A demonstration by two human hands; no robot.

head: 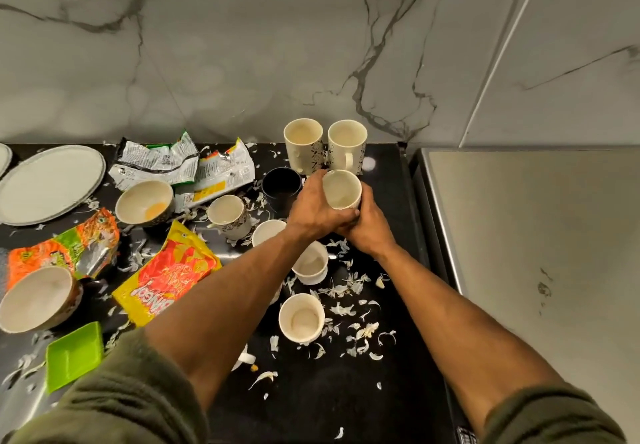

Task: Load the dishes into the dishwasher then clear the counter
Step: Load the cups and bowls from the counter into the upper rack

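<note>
Both my hands wrap one cream mug near the back of the black counter. My left hand grips its left side, and my right hand holds it from the right and below. Two patterned cream mugs stand upright just behind it by the wall. A black cup sits to the left. Several paper cups stand between my forearms. Another mug, two bowls and a white plate lie further left.
Torn snack wrappers and white peel scraps litter the counter. A green square tray sits at the front left. A stainless steel appliance top adjoins the counter on the right. A marble wall rises behind.
</note>
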